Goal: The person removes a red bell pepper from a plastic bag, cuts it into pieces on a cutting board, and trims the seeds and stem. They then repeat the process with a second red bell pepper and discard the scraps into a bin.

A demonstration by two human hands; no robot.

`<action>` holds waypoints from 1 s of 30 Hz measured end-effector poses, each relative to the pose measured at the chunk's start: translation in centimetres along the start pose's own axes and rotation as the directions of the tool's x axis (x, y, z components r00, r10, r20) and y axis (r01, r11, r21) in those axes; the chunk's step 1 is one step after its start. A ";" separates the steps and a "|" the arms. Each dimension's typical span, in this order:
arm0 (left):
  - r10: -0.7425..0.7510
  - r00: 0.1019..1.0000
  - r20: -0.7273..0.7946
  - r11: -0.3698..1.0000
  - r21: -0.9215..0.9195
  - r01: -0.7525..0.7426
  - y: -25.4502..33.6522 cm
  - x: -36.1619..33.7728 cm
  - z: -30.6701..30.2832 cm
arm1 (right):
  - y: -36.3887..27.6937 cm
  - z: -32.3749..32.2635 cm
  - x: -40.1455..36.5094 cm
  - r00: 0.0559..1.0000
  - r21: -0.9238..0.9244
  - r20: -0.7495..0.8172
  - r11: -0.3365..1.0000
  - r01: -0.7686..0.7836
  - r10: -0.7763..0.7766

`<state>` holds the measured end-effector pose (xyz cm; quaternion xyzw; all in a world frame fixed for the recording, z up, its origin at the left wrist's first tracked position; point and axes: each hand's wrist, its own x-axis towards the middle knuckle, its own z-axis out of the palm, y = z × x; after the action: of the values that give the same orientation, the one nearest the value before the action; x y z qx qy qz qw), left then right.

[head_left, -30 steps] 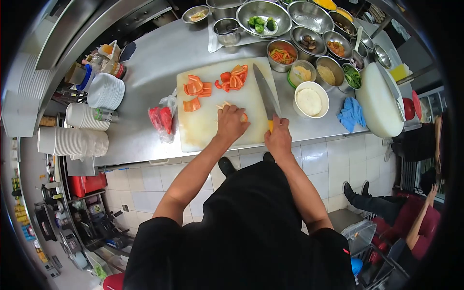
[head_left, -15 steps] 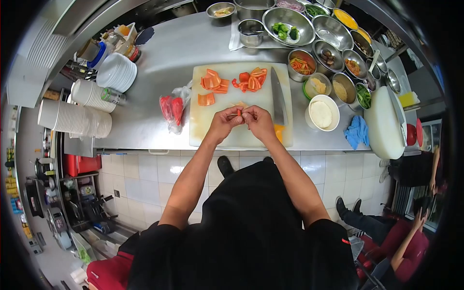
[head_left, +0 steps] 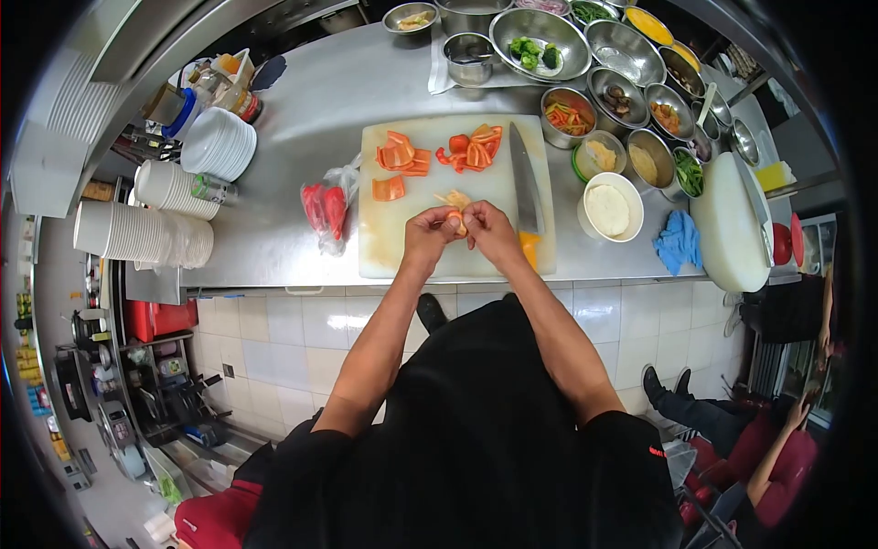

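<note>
My left hand (head_left: 430, 236) and my right hand (head_left: 489, 231) meet over the near half of a white cutting board (head_left: 393, 242). Between their fingertips they pinch a small piece of red bell pepper (head_left: 455, 217), partly covered by the fingers. Just beyond lie pale pepper scraps (head_left: 451, 197). Cut red pepper pieces (head_left: 401, 154) rest at the board's far left, with another pile of pepper pieces (head_left: 476, 149) to their right. A large knife (head_left: 526, 178) lies along the right side of the board, and a yellow pepper piece (head_left: 529, 245) sits by its handle end.
A plastic bag of red peppers (head_left: 325, 212) lies left of the board. To the right stand a white tub (head_left: 612, 209), a blue cloth (head_left: 677, 242) and several metal bowls (head_left: 540, 46). Stacked bowls (head_left: 146, 233) stand far left. Other people are at the lower right.
Both hands stay together over the board; the pepper piece between the fingers has been turned and shows more of its pale orange inside. The view has shifted slightly.
</note>
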<state>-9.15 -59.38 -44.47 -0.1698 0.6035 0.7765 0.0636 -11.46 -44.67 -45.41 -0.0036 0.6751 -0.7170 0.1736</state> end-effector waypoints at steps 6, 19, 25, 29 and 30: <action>0.033 0.999 0.025 0.995 0.094 -0.036 -0.4 0.4 0.5 | -0.2 -0.1 -0.6 0.987 -0.093 -0.076 0.986 0.135 -0.142; 0.030 0.987 -0.158 0.999 0.021 -0.027 -0.4 -0.2 0.1 | 0.7 -3.0 0.5 0.933 -0.331 -0.298 0.938 0.100 -0.205; 0.083 0.983 -0.164 0.985 0.165 -0.056 -0.3 0.0 -1.0 | 0.3 -3.5 0.2 0.985 -0.152 -0.149 0.986 0.061 -0.084; 0.072 0.991 -0.110 0.983 0.178 -0.052 -0.4 -0.6 -1.0 | 0.0 -3.3 0.0 0.998 0.326 -0.057 0.945 -0.002 0.021; 0.065 0.994 -0.086 0.991 0.122 -0.055 -0.3 -0.9 -0.6 | -0.6 -3.1 -0.2 0.998 0.325 -0.057 0.946 -0.002 0.021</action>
<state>-8.13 -59.77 -44.60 -0.1824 0.6560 0.7321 0.0229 -12.20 -41.59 -45.05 0.0504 0.5525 -0.8172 0.1558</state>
